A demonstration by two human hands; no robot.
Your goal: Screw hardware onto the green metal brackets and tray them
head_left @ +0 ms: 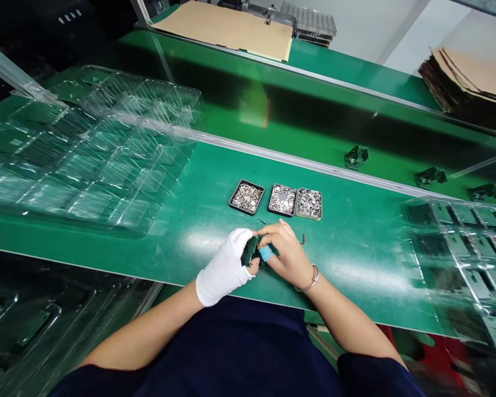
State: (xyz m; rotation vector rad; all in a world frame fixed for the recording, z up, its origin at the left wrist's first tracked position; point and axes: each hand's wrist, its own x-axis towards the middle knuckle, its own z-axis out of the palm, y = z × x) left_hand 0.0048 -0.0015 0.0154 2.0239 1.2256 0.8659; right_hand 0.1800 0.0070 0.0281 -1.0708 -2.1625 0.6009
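My left hand (227,267) wears a white glove that leaves the fingertips bare. It is closed around a small dark green part (250,251), held just above the bench's front edge. My right hand (284,251), with blue tape round a finger and a bracelet at the wrist, meets the part from the right. Its fingers are pinched together at the part's side; what they hold, if anything, is too small to name. Beyond the hands stand a dark dish of small metal pieces (247,197), a second such dish (282,199) and a third one (309,203).
Clear plastic compartment trays (107,160) cover the left of the green bench (355,237). Another tray with flat metal parts (475,248) lies right. An L-shaped hex key (303,239) rests beside my right hand. Dark assemblies (356,157) stand behind the metal rail (273,155).
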